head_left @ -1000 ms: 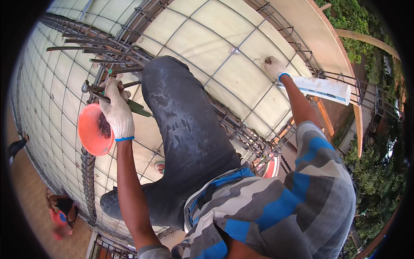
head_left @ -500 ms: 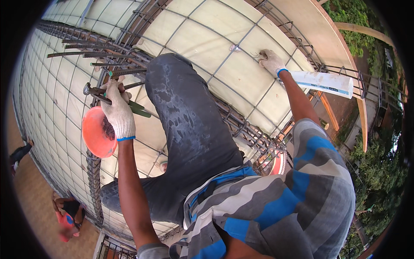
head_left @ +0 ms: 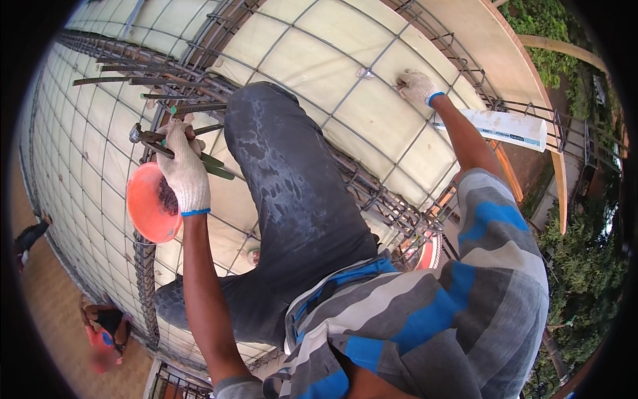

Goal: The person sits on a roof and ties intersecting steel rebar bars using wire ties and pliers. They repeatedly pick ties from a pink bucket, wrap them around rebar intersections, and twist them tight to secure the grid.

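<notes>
My left hand [head_left: 183,166], in a cream knit glove with a blue cuff, is closed round a pincer-like tool [head_left: 216,166]. Its metal head sticks out to the left of the fist and its green handles to the right. An orange bowl [head_left: 141,203] with dark bits in it sits just beneath that wrist. My right hand [head_left: 417,88], gloved the same way, is over the steel rebar mesh [head_left: 342,100] at the upper right. Its fingers are curled together, and whatever they hold is hidden.
Pale panels [head_left: 299,66] lie under the mesh. Rebar ends [head_left: 109,80] jut out near my left hand. A white pipe [head_left: 502,126] lies by my right forearm. Boards [head_left: 478,40] edge the right side. A person [head_left: 106,329] is on the tiled ground at lower left.
My right hand has shifted slightly up and right, its forearm with it; thin strands seen by its fingers earlier no longer show. My left hand, with the tool, has barely moved.
</notes>
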Demonstrator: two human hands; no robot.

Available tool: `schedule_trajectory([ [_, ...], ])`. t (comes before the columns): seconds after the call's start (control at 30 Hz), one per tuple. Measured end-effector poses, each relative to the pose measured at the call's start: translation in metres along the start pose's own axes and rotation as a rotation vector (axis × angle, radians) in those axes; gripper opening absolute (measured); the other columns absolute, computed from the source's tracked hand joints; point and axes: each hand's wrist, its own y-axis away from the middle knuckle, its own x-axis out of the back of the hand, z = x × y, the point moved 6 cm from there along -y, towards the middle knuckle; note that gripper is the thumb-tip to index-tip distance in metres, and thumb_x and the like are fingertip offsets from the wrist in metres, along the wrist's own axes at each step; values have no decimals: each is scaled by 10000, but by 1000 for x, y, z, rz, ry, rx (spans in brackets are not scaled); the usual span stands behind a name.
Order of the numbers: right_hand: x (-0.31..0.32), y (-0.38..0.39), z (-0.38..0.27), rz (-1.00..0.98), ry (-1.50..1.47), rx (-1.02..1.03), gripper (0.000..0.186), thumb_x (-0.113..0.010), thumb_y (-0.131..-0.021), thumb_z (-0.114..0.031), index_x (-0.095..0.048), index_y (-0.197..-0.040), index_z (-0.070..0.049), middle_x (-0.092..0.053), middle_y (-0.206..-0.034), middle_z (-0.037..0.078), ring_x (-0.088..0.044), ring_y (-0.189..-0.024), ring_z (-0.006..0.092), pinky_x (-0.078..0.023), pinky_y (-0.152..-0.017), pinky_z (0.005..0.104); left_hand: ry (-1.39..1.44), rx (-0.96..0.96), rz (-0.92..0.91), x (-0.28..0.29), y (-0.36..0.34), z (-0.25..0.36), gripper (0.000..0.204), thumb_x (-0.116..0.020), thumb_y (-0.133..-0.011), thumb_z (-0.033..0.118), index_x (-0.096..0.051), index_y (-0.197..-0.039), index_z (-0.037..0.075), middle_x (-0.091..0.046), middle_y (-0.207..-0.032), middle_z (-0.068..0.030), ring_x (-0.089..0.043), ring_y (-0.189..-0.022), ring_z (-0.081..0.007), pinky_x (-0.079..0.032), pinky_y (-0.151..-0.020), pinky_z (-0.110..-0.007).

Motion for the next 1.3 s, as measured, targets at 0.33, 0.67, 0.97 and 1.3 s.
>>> schedule_trajectory([
  [0.33, 2, 4, 3, 55, 93, -117, 294, -656, -891, -281, -743, -1048, -49, -715, -1102, 206, -663, -1108, 391, -525, -966, 472, 30, -13, -11, 2, -3, -6, 167, -596, -1044, 187, -610, -958, 44, -522, -811, 25, -409, -634, -51, -339, -580, -246],
  [0.67, 6, 36, 26, 236, -350, -464, 353, -657, -877, -353, -771, -1041, -62, -751, -1072, 200, -709, -1046, 369, -543, -935, 450, 53, -52, 33, -2, 2, 0, 263, -613, -1066, 257, -617, -935, 29, -563, -791, 7, -392, -591, -48, -309, -538, -251],
  [0.97, -16, 23, 12, 180, 11, -328, 341, -692, -931, -343, -729, -1145, -81, -725, -1184, 186, -679, -1148, 388, -537, -996, 482, -70, -69, -16, 3, -3, -4, 305, -591, -1067, 305, -615, -914, 42, -521, -774, 9, -433, -610, -74, -339, -559, -269],
  [1.3, -16, 18, 15, 122, -33, -342, 337, -691, -940, -351, -749, -1130, -79, -746, -1174, 198, -682, -1155, 390, -540, -998, 481, -57, -77, -18, 5, -4, -4, 278, -594, -1064, 281, -626, -943, 33, -542, -814, 5, -460, -621, -69, -345, -560, -270],
])
